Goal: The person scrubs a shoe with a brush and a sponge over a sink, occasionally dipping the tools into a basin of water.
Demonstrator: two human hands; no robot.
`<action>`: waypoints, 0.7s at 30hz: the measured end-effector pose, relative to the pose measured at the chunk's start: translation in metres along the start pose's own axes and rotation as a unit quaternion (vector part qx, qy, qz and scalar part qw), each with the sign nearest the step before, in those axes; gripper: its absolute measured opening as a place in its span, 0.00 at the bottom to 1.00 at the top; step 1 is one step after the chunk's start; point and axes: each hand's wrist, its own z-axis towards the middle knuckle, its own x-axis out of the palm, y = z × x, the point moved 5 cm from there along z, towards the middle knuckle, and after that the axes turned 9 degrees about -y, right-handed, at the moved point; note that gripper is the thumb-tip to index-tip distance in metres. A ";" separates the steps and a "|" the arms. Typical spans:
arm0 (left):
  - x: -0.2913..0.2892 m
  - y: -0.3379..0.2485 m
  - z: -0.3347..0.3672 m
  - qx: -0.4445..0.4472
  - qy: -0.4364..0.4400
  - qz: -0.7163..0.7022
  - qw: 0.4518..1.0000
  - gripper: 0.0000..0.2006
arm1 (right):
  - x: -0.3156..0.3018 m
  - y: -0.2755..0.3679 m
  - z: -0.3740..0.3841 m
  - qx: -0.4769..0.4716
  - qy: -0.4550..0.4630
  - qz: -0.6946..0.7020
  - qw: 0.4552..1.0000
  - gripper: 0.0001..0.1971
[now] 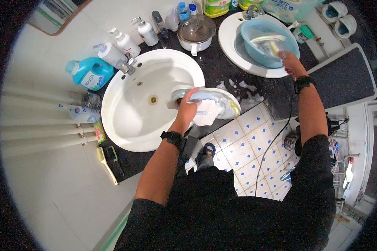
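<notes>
My left hand [187,111] is closed around a white sneaker [227,102] with pale blue and yellow parts, its tongue hanging down. Foam clings to the shoe, which is held tilted over the right rim of the left sink [130,113]. My right hand [292,65] is at the near right rim of a light blue basin [249,52], its fingers closed on what looks like a pale yellow brush [274,48], partly blurred. Cloudy water and another white, strap-like thing [267,38] show in the basin, which stands in the right sink [227,35].
Foam blobs [248,86] lie on the black counter between the sinks. Pump bottles [145,32], a blue detergent jug [92,73] and a lidded pot [195,33] stand behind. Two brushes [107,165] lie at the left. A dark cable [266,150] hangs over the tiled floor.
</notes>
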 end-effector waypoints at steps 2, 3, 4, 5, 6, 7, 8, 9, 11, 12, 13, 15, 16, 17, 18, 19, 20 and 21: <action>-0.001 0.003 0.002 0.010 0.001 -0.023 1.000 0.21 | -0.002 -0.002 0.039 -0.105 -0.024 -0.242 0.964 0.10; 0.000 0.000 0.000 0.008 0.008 -0.020 1.000 0.21 | 0.002 -0.008 0.054 -0.108 -0.023 -0.243 0.964 0.10; -0.001 -0.002 -0.001 0.005 0.012 -0.016 1.000 0.20 | 0.007 -0.008 0.064 -0.120 -0.023 -0.283 0.951 0.10; -0.002 0.000 0.000 0.016 0.000 -0.005 1.000 0.19 | 0.011 -0.009 0.073 -0.127 -0.023 -0.303 0.944 0.11; -0.003 -0.003 -0.001 0.015 -0.005 -0.005 1.000 0.19 | 0.017 -0.007 0.079 -0.135 -0.022 -0.322 0.937 0.12; -0.006 -0.008 -0.003 0.013 -0.016 0.010 1.000 0.19 | 0.025 0.007 0.075 -0.143 -0.021 -0.320 0.936 0.15; -0.009 -0.010 -0.003 0.011 -0.026 0.024 0.999 0.19 | 0.034 0.019 0.068 -0.150 -0.020 -0.319 0.936 0.17; -0.009 -0.010 -0.003 0.011 -0.028 0.024 0.999 0.19 | 0.024 0.052 0.029 -0.119 -0.054 -0.323 0.937 0.21; -0.008 -0.007 -0.001 -0.002 -0.016 -0.010 1.000 0.19 | 0.045 0.024 0.068 -0.156 -0.022 -0.342 0.926 0.23; -0.003 -0.006 0.001 0.000 -0.009 -0.011 1.000 0.19 | 0.047 0.009 0.082 -0.183 0.006 -0.364 0.913 0.24; -0.001 -0.004 0.002 0.004 -0.004 -0.017 1.000 0.19 | 0.046 0.003 0.091 -0.181 0.006 -0.365 0.913 0.24; 0.003 -0.003 0.003 0.007 0.004 -0.023 1.000 0.19 | 0.042 -0.006 0.100 -0.190 -0.012 -0.415 0.890 0.22; -0.002 -0.004 0.002 -0.016 -0.008 -0.027 0.999 0.19 | 0.043 0.007 0.086 -0.195 -0.008 -0.411 0.890 0.22; -0.005 -0.003 0.000 -0.040 -0.019 -0.032 0.999 0.19 | 0.037 0.019 0.065 -0.218 -0.026 -0.350 0.911 0.17; -0.004 -0.001 0.003 -0.035 -0.017 -0.031 0.999 0.19 | 0.022 0.028 0.042 -0.234 -0.051 -0.289 0.927 0.13; -0.001 0.005 0.007 -0.032 -0.031 -0.033 0.998 0.20 | 0.015 0.011 0.033 -0.235 -0.083 -0.262 0.932 0.12; 0.002 0.010 0.011 -0.029 -0.046 -0.035 0.998 0.22 | 0.009 -0.005 0.026 -0.242 -0.108 -0.266 0.927 0.14; 0.003 0.011 0.009 -0.032 -0.048 -0.033 0.998 0.22 | 0.009 0.005 0.000 -0.216 -0.130 -0.244 0.936 0.14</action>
